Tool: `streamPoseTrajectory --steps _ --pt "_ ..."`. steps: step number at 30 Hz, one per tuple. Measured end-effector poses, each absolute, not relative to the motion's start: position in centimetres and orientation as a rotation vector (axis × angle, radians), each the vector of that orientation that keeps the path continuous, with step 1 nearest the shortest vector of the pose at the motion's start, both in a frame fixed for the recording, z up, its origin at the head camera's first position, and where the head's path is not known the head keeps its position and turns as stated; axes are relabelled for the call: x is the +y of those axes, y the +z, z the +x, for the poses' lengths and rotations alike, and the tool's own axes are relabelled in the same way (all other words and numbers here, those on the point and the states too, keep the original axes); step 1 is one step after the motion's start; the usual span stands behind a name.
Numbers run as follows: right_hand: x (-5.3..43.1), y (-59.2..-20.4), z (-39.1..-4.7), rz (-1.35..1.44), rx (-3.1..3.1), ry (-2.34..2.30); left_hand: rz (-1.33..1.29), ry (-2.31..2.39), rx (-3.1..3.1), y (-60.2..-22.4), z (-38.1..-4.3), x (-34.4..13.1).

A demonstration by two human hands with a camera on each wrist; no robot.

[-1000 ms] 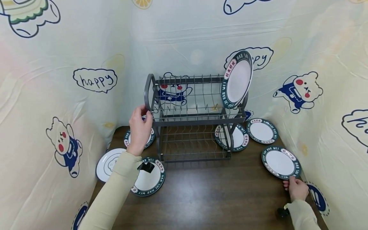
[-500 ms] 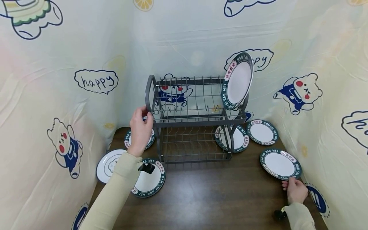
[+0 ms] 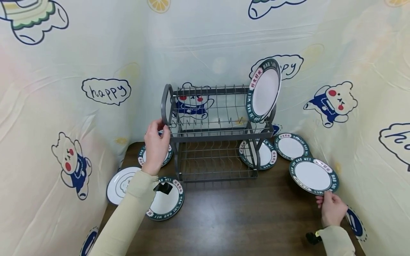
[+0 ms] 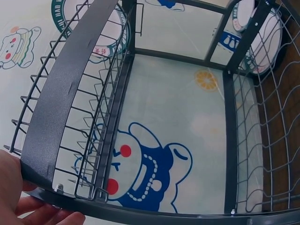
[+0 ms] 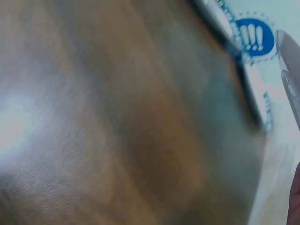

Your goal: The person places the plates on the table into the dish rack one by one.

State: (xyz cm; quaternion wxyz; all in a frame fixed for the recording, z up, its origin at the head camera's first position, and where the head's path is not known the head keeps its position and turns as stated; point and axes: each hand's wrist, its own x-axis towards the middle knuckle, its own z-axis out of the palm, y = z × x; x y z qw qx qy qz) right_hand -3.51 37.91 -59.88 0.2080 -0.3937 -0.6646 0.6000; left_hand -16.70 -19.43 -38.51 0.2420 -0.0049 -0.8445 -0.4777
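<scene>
Fingers of the right hand pinch the near rim of a plate, thumb on top; plate face up, apparently above the table, at the right side. Left hand grips the left end of the rack, fingers curled round the frame. Risks, as judged: one-sided pinch leaves the far rim unsupported, so a slack thumb could let the plate dip, twist or drop. Far rim overlaps the flat plate behind, seen from the head; whether they touch, cannot tell. A low swing could knock it. Standing plate leans at the top tier's right end; a bump there, or a tug by the left hand, might topple it.
</scene>
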Motion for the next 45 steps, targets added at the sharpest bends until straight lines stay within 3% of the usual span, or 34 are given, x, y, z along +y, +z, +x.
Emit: streamPoseTrajectory --steps 45 --pt "31.7 -41.5 -4.0 -0.823 -1.663 1.881 -0.024 -1.315 -2.272 -38.8 -17.0 -19.3"
